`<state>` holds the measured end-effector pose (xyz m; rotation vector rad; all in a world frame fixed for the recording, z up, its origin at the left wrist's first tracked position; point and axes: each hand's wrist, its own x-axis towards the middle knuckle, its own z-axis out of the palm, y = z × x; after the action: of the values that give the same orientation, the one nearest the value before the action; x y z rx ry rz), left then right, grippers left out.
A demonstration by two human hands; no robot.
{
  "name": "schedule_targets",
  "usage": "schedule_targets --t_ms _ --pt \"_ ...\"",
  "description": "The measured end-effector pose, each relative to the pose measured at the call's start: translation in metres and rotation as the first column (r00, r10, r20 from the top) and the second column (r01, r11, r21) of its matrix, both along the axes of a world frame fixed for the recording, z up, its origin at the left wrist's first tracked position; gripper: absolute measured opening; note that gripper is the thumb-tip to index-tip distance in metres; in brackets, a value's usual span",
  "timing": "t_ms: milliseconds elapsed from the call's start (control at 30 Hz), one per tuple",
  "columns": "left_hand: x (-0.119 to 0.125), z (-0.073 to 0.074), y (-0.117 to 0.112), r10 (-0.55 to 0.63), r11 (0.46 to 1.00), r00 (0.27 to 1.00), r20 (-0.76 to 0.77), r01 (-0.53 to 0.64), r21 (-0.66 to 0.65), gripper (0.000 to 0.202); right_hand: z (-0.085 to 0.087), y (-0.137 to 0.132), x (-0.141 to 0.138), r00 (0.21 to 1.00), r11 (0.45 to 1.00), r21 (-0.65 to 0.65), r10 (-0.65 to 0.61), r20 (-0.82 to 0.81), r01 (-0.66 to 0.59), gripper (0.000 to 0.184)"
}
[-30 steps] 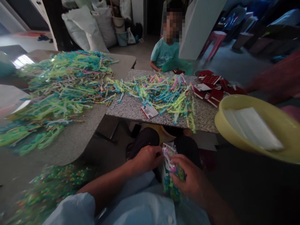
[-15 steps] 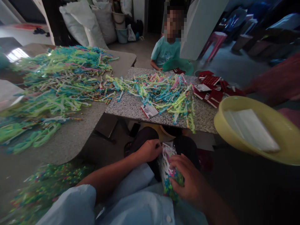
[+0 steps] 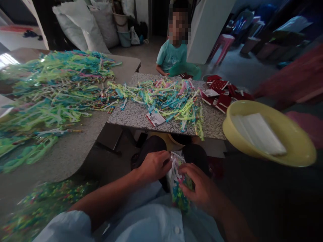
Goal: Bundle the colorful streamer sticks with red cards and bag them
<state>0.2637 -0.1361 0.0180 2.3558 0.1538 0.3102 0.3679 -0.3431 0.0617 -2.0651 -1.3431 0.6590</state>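
Between my knees stands a clear plastic bag (image 3: 176, 188) filled with green, blue, white and pink strips. My left hand (image 3: 156, 164) pinches the bag's upper left edge, its fingers closed. Around the bag's right side curl the fingers of my right hand (image 3: 198, 183), the thumb lying against its front. On the speckled table (image 3: 116, 116) before me lies a heap of the same colourful strips with small banded tubes (image 3: 164, 97). A white and red printed card (image 3: 155, 119) rests near the table's front edge.
A yellow basin (image 3: 297, 148) at the right holds a stack of clear plastic bags (image 3: 264, 132). Red cards (image 3: 222, 87) pile up behind it. More strips (image 3: 63, 84) cover the left table. Filled bags (image 3: 50, 205) lie low at left. A person (image 3: 174, 57) sits across, beside a green basin (image 3: 185, 70).
The view has turned slightly, shifting the surroundings to the left. Both hands keep their hold on the bag, and my left hand's fingers have shifted a little at its top edge.
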Motion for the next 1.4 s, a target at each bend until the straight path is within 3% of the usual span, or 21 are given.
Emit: schedule_targets --t_ms 100,167,333,433,567,767,900,1067,1267,1400 --pt "-0.023 0.018 -0.01 -0.07 0.996 0.997 0.009 0.069 0.06 0.021 -0.003 -0.007 0.002 0.993 0.998 0.016 -0.052 -0.106 0.054 0.037" --pt "-0.036 0.023 -0.015 -0.061 0.998 0.998 -0.022 0.061 0.015 0.022 -0.009 -0.014 0.0 0.978 0.991 0.044 -0.121 -0.172 0.13 0.039" --pt "-0.043 0.015 -0.016 0.128 0.963 0.973 -0.194 -0.169 -0.211 0.026 -0.031 -0.031 -0.01 0.892 0.912 0.108 -0.353 -0.282 0.395 0.031" --pt "-0.036 0.014 -0.015 0.113 0.924 0.951 -0.288 -0.207 -0.321 0.025 -0.044 -0.038 -0.019 0.837 0.872 0.066 -0.44 -0.324 0.484 0.029" --pt "-0.03 0.017 -0.015 0.073 0.909 0.947 -0.311 -0.192 -0.371 0.025 -0.054 -0.04 -0.031 0.823 0.902 -0.054 -0.414 -0.389 0.428 0.025" --pt "-0.026 0.021 -0.008 0.008 0.859 0.911 -0.412 -0.218 -0.464 0.029 -0.059 -0.032 -0.035 0.888 0.926 -0.05 -0.374 -0.267 0.375 0.022" --pt "-0.025 0.016 0.002 0.031 0.852 0.912 -0.408 -0.237 -0.466 0.036 -0.053 -0.03 -0.026 0.863 0.893 -0.024 -0.441 -0.246 0.449 0.021" --pt "-0.014 0.016 0.019 0.044 0.737 0.928 -0.371 -0.281 -0.615 0.043 -0.029 -0.023 0.001 0.796 0.853 -0.013 -0.493 -0.352 0.522 0.022" --pt "0.004 0.037 0.033 0.049 0.654 0.946 -0.319 -0.272 -0.706 0.042 -0.012 -0.006 0.03 0.75 0.827 -0.009 -0.513 -0.418 0.562 0.022" --pt "0.009 0.059 0.044 0.002 0.543 0.953 -0.302 -0.255 -0.8 0.041 0.002 0.0 0.042 0.634 0.815 -0.02 -0.466 -0.618 0.579 0.02"
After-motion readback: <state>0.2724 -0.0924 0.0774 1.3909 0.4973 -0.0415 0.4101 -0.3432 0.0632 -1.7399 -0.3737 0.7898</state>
